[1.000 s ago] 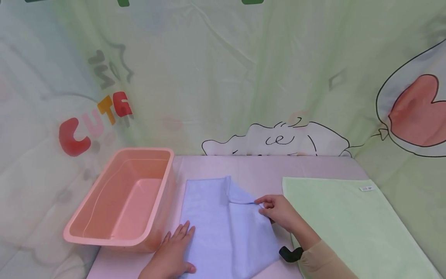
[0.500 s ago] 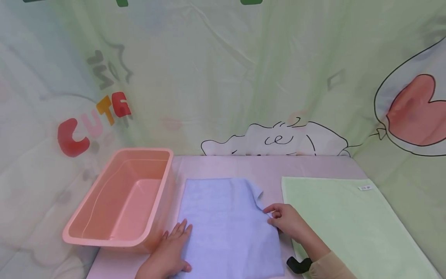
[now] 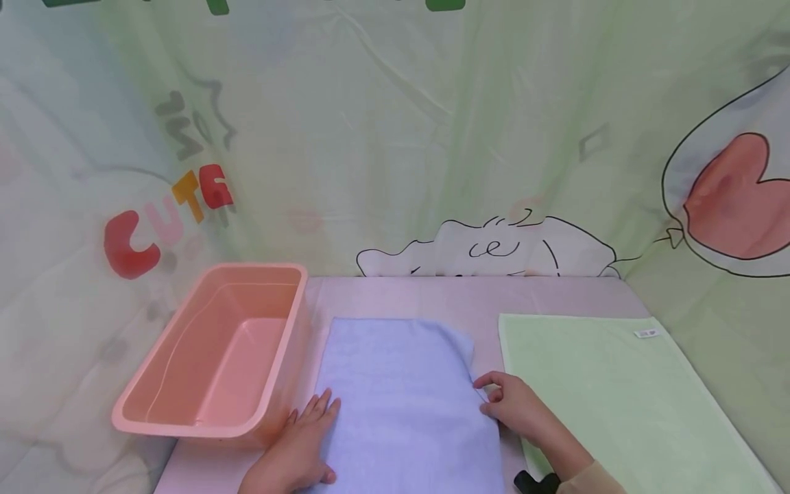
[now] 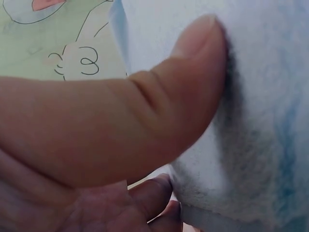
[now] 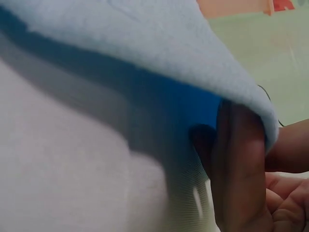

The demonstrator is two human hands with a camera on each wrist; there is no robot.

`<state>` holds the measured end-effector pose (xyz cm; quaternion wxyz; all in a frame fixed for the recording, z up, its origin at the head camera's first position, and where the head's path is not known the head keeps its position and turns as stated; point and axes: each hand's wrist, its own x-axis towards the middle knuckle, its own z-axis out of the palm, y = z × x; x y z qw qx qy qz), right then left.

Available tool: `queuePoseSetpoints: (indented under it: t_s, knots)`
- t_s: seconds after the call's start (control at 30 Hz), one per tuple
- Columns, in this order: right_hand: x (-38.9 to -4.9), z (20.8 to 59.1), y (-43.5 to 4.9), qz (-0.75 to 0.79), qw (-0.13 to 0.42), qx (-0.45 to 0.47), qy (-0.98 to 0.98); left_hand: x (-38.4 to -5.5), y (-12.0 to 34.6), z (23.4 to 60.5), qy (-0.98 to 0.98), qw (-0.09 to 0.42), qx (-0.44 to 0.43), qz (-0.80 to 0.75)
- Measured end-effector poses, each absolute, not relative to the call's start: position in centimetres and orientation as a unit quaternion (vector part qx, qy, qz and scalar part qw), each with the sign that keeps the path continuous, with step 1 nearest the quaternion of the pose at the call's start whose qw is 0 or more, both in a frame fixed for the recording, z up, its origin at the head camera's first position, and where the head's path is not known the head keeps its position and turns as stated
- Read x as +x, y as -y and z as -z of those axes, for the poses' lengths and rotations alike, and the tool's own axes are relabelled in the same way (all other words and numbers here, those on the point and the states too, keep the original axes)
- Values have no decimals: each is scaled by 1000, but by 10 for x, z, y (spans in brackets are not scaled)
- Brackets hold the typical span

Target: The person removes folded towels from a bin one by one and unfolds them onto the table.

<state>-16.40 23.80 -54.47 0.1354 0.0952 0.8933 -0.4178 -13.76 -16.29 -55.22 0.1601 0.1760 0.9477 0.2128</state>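
A light blue towel lies in front of me on the table, its far right corner slightly raised. My left hand rests on the towel's left edge with its fingers spread. In the left wrist view, the left thumb lies against the towel's cloth. At the right edge, my right hand pinches the towel's border between thumb and fingers. The right wrist view shows the towel lifted off the table there, with the right hand's fingers partly under the edge.
A pink plastic basin stands at the left, close to my left hand. A pale green towel with a white tag lies flat at the right. The lilac table meets a printed curtain at the back.
My right hand has drawn the towel's edge to the right and towards me. The folded-over right part has spread out flat. My left hand has hardly moved.
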Motion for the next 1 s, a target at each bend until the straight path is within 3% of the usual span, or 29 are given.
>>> queuePoseSetpoints:
  t_s: [0.73, 1.0]
  knots:
    - [-154, 548, -236, 369, 122, 134, -911, -134, 167, 556, -947, 163, 189, -204]
    - [-154, 543, -236, 342, 91, 126, -927, -133, 164, 551, -947, 162, 180, -209]
